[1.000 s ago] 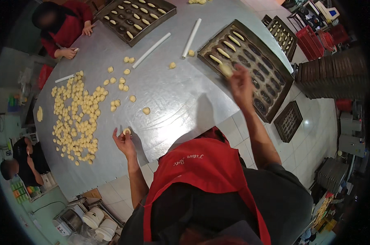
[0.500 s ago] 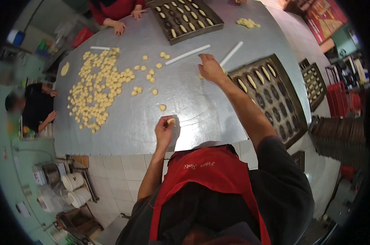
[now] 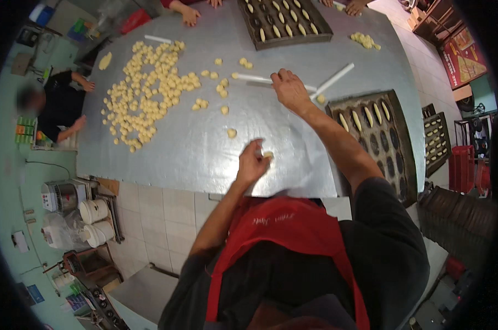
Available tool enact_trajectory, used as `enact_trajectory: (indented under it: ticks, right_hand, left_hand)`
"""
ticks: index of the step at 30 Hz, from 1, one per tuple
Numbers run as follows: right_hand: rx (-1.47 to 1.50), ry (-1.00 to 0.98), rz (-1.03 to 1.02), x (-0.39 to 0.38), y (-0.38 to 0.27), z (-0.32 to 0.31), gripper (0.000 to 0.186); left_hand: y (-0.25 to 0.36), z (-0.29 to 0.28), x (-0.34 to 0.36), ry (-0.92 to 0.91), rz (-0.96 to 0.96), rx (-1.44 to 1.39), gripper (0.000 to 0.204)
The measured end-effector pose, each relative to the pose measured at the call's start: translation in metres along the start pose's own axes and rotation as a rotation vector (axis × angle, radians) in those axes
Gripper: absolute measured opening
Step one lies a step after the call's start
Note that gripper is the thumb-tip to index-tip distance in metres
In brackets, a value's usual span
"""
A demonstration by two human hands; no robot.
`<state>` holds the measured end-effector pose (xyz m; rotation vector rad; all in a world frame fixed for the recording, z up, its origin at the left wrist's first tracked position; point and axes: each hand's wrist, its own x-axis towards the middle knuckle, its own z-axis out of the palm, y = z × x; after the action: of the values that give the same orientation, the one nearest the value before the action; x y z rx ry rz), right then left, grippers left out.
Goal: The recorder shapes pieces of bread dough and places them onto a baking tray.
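While my left hand pinches a dough ball by the near edge of the surface, my right hand lies over a white rod; can't tell if its fingers close round it. Second white rod angled beside. Loose dough balls spread left; dark tray right, holding elongated dough pieces.

Shines fairly bright across the smooth grey metal table, with white glare near the bright red cloth apron. Fades to black at the rounded rim, bending straight edges and softening detail there.
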<state>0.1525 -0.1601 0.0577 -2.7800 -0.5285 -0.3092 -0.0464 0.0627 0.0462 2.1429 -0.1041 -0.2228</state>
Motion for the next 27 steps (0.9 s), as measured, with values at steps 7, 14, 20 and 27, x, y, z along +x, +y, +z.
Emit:
enact_trajectory:
  ticks: [7,14,20,27]
  right_hand:
    - [0.226,0.15,0.117,-0.199,-0.061,0.01,0.024]
    - [0.4,0.052,-0.142,-0.159,-0.085,0.035,0.031]
    - [0.365,0.113,0.116,-0.215,-0.105,0.02,0.041]
    - [0.185,0.002,0.231,-0.177,-0.1,0.024,0.037]
  left_hand:
    - [-0.022,-0.014,-0.032,-0.024,0.504,0.527,0.059]
    - [-0.033,-0.025,0.053,0.17,0.34,0.83,0.074]
    - [-0.05,-0.014,-0.036,-0.08,0.429,0.665,0.069]
    - [-0.025,0.0,-0.025,0.045,0.299,0.366,0.068]
